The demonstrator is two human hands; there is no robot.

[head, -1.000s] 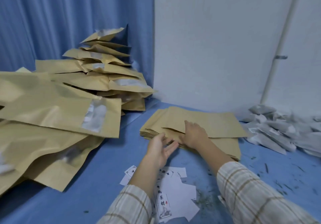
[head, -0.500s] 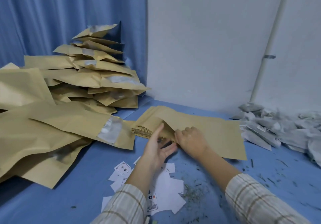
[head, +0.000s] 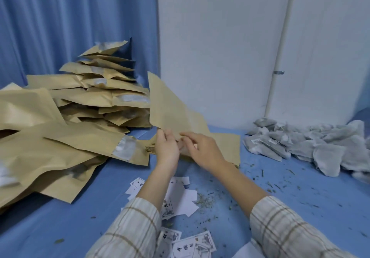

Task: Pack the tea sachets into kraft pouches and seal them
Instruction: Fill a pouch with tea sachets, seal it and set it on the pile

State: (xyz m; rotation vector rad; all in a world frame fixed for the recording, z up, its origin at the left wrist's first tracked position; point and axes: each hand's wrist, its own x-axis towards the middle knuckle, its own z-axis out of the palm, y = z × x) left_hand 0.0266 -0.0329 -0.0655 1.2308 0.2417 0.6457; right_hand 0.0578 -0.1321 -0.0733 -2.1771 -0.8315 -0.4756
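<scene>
CHANGE — you lifted one flat kraft pouch (head: pixel 172 107) off the stack (head: pixel 228 143) | HANDS — left hand (head: pixel 167 149) and right hand (head: pixel 202 151) both pinched its lower edge | TEXTURE — matte, creased paper

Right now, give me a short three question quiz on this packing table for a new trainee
1. True or false: both hands hold the lifted kraft pouch by its lower edge.
2. The grey tea sachets lie on which side of the flat pouch stack? A) the person's right B) the person's left C) on top of it
3. Fill in: white paper ____ lie between the forearms.

Key: 1 true, left hand and right hand pinch it. 2 A. 3 labels.
</scene>
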